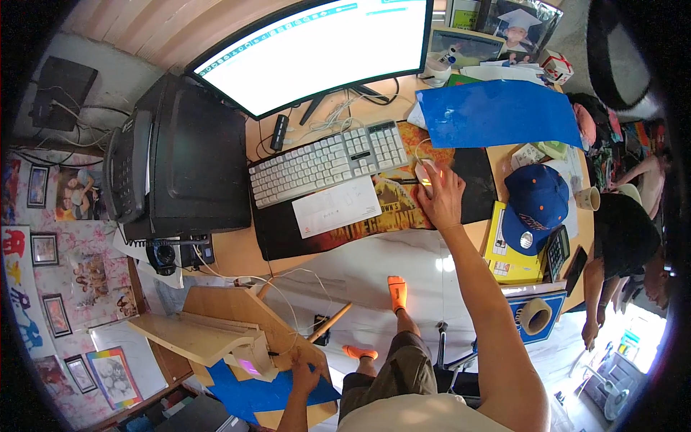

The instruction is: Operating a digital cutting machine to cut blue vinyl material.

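Note:
My right hand rests curved over a white computer mouse that glows orange. The mouse sits on a dark printed mouse pad, right of a white keyboard. Below the keyboard lies a white envelope-like paper. Low on the left, my left hand has its fingers curled beside a beige machine with a small lit purple panel. A blue sheet lies under that machine, close to the hand. Whatever those fingers may hold is too small to make out.
A wide monitor stands behind the keyboard, and a black printer at left. To the right are a blue folder, a blue cap, a calculator and a tape roll. Another person bends at far right.

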The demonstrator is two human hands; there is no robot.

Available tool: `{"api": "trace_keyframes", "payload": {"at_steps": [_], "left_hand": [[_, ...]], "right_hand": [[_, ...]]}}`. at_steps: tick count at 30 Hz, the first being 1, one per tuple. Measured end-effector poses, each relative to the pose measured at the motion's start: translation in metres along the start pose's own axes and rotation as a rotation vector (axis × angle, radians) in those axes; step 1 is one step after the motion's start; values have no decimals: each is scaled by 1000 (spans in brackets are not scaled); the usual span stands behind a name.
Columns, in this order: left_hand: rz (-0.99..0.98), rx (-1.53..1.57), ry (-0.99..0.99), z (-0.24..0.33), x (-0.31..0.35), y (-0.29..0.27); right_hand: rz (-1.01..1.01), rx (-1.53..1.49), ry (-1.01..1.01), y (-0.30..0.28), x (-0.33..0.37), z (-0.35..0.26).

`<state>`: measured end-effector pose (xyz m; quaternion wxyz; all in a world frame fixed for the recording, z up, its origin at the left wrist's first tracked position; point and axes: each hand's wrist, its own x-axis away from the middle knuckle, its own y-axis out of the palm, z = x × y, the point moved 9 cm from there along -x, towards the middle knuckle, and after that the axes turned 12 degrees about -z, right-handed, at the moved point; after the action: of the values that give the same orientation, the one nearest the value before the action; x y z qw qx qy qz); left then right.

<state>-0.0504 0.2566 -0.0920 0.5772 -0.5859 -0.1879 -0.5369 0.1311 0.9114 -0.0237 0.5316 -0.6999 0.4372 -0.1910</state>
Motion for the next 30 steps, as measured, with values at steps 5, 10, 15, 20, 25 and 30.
{"api": "trace_keyframes", "payload": {"at_steps": [5,10,15,20,25,30], "left_hand": [[9,11,68,10,1,-5],[61,15,23,3,0,-4],[58,-54,90,6,1,-7],[24,-33,64,12,-5,-3],[23,-18,60,1,-8,0],[-52,29,4,-16,-14,12]], "right_hand": [[8,2,-6,-3,0,-1],[-19,20,12,3,0,1],[-9,5,2,3,-2,-2],[-8,11,11,2,0,4],[-13,1,8,1,0,2],[-1,-4,-2,0,1,3]]}}
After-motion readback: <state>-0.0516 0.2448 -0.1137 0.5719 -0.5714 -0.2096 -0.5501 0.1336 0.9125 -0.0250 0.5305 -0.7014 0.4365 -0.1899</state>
